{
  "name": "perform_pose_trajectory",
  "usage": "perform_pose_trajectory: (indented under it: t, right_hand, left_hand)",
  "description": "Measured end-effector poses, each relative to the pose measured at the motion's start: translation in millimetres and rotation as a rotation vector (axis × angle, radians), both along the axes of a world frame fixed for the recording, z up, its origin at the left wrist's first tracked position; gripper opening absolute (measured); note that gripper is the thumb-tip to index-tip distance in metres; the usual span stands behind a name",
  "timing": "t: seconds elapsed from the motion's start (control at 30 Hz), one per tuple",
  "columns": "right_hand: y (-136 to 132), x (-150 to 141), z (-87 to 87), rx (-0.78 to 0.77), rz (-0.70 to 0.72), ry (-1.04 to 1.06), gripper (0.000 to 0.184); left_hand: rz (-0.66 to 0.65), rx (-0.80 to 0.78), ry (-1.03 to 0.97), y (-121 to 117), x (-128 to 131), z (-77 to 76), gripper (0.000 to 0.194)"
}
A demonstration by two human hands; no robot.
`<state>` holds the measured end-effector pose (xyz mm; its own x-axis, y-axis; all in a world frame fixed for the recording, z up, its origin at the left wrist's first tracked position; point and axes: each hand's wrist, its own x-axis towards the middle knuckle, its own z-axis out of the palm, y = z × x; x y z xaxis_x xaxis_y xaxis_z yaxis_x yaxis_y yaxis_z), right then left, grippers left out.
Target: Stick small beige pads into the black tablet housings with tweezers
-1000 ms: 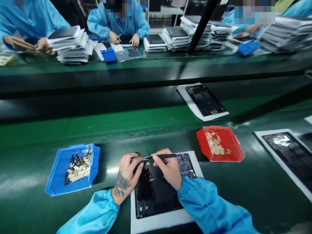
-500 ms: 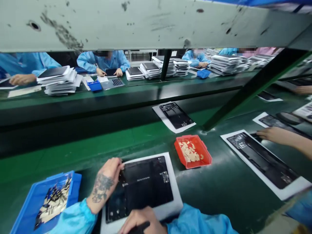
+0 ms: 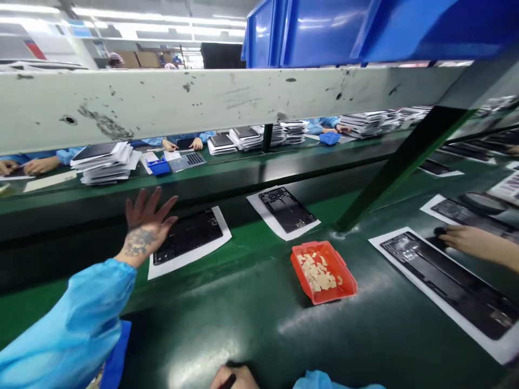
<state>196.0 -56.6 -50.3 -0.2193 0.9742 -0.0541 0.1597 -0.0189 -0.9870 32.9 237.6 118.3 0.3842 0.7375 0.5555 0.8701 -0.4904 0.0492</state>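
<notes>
My left hand, tattooed at the wrist, is raised with its fingers spread and holds nothing. It sits just left of a black tablet back panel lying on a white sheet on the green belt. At the bottom edge, my right hand is mostly out of view, gripping a thin black tool. A red tray of beige pieces stands to the right, with a blue tray cut off at lower left.
A co-worker's hand rests on a long black panel at right. Another panel lies beyond the red tray. A dark strut slants across, below a scratched pale beam. Blue bins sit overhead, and tablet stacks line the far belt.
My left hand has left the panel and spread open. The panel now lies farther away on the belt. The view has tilted up, and my right hand has dropped to the bottom edge.
</notes>
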Motion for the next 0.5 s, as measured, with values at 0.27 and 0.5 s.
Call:
perform_pose_trajectory:
  t: [0.27,0.5]
  right_hand:
    - [38.7,52.4,57.1,0.233,-0.197,-0.197,0.033]
    - [71.2,80.8,36.6,0.601,-0.179,-0.923,0.036]
  left_hand:
    - [-0.464,-0.341,0.192,-208.7,34.6,-58.8,0.052]
    - [-0.147,-0.329,0.011,-267.3,-5.1,-150.0,0.061]
